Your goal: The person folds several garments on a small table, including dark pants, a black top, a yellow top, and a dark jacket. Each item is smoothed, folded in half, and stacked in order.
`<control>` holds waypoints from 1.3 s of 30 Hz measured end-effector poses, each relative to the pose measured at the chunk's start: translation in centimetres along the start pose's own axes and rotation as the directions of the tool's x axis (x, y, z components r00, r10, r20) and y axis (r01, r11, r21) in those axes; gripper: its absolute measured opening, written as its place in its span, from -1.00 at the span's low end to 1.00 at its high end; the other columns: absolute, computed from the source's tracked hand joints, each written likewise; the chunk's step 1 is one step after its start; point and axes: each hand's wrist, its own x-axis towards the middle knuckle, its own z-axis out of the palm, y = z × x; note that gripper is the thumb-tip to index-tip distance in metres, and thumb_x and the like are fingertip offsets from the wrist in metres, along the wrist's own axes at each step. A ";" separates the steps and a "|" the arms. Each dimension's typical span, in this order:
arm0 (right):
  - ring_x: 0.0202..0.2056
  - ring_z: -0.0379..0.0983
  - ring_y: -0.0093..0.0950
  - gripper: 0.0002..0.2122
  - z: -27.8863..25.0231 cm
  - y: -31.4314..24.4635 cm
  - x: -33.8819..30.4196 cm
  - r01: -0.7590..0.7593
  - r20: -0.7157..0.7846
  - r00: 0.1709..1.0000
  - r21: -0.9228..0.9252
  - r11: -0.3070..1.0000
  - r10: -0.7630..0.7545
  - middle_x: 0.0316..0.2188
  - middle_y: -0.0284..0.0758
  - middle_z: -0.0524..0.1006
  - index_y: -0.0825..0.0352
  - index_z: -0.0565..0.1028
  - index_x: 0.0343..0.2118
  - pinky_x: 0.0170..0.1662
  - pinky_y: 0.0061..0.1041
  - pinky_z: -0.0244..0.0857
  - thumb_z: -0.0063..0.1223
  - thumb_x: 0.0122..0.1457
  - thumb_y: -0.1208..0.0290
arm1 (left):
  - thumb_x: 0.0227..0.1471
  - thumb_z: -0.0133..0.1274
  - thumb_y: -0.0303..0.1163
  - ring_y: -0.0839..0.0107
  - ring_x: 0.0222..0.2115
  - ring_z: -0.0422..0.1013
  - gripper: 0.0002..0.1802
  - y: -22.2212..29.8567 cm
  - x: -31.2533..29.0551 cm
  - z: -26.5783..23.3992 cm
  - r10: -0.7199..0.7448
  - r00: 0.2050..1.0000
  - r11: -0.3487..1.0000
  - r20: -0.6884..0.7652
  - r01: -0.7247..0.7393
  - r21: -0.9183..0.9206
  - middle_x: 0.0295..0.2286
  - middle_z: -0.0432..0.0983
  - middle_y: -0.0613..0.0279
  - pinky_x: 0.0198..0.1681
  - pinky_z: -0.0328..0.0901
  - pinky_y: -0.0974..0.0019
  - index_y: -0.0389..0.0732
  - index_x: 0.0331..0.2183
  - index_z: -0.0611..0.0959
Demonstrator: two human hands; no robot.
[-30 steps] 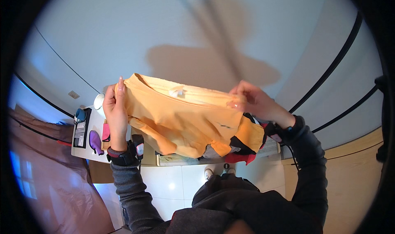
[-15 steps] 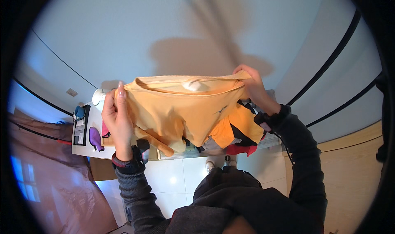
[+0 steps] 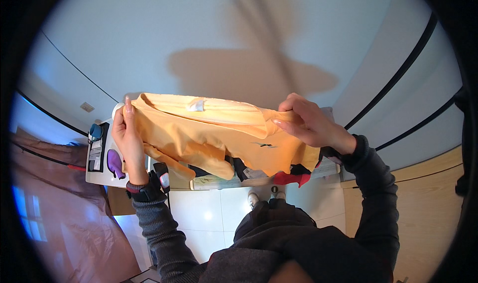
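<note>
A yellow sweatshirt (image 3: 204, 138) is stretched wide in the air between my two hands, its opening facing up. Inside that opening a white label (image 3: 197, 106) shows, and a small dark motif marks the front on the right. My left hand (image 3: 130, 148) pinches the left end of the opening's edge, thumb raised. At the right end, my right hand (image 3: 316, 125) grips the edge with bent fingers. Sleeve-like parts hang down at the lower left. Below the sweatshirt lies a heap of clothes, partly hidden, with a red piece (image 3: 293, 179) sticking out.
A white table (image 3: 99, 178) at the left carries a purple object (image 3: 115, 164), a black tray (image 3: 104, 151) and a blue cup (image 3: 95, 132). A pale wall (image 3: 149, 49) rises behind it. Wooden furniture (image 3: 413, 203) stands at the right.
The sweatshirt has shifted left and tilted, its right end lower. My left hand moved slightly left; my right hand came lower and turned, its thumb now showing over the edge.
</note>
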 end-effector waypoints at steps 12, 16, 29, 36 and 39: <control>-0.41 0.27 -0.70 -0.64 -1.2 -3.2 0.0 -0.622 0.777 0.591 0.270 0.735 0.215 -0.51 -0.52 0.36 0.30 0.46 -0.32 -0.36 -0.61 0.16 0.04 0.21 0.02 | 0.21 0.03 -0.28 0.74 -0.46 0.13 -0.75 -1.4 0.0 -1.1 -0.137 0.976 0.990 0.172 0.141 -0.011 -0.48 0.31 0.54 -0.38 0.05 0.61 -0.30 -0.30 0.62; -0.43 0.27 -0.72 -0.65 0.0 -2.4 1.4 -0.623 0.743 0.601 0.205 0.755 0.294 -0.49 -0.53 0.38 0.31 0.46 -0.38 -0.36 -0.62 0.17 -0.03 0.26 0.06 | 0.22 0.01 -0.29 0.73 -0.45 0.16 -0.75 -1.9 0.0 -1.1 -0.163 0.960 0.985 0.230 0.172 -0.021 -0.48 0.33 0.53 -0.36 0.09 0.61 -0.30 -0.30 0.61; -0.30 0.44 -0.66 -0.56 5.6 -2.1 5.1 -0.481 0.229 0.831 0.752 0.450 0.506 -0.33 -0.37 0.46 0.35 0.35 0.03 -0.42 -0.64 0.38 -0.28 0.35 0.05 | 0.22 -0.01 -0.31 0.57 -0.42 0.40 -0.73 3.2 -8.8 12.5 0.028 0.993 1.000 0.114 -0.029 0.009 -0.45 0.56 0.23 -0.33 0.32 0.42 -0.33 -0.22 0.62; -0.50 0.40 -0.66 -0.63 7.7 -2.3 4.1 -0.289 -0.052 0.822 0.820 0.494 0.567 -0.54 -0.43 0.47 0.39 0.46 -0.40 -0.43 -0.60 0.28 -0.25 0.34 0.16 | 0.20 0.02 -0.32 0.53 -0.57 0.38 -0.75 4.6 -8.4 13.8 -0.190 0.973 0.981 0.128 0.194 -0.020 -0.60 0.50 0.13 -0.51 0.27 0.39 -0.34 -0.27 0.62; -0.49 0.39 -0.65 -0.64 7.7 -2.2 3.7 -0.325 -0.024 0.834 0.786 0.526 0.552 -0.53 -0.42 0.47 0.41 0.44 -0.39 -0.41 -0.57 0.27 -0.27 0.33 0.19 | 0.18 0.04 -0.34 0.46 -0.59 0.40 -0.77 4.8 -8.8 14.1 -0.012 0.967 0.992 0.254 -0.021 0.125 -0.56 0.52 0.11 -0.49 0.30 0.38 -0.32 -0.27 0.64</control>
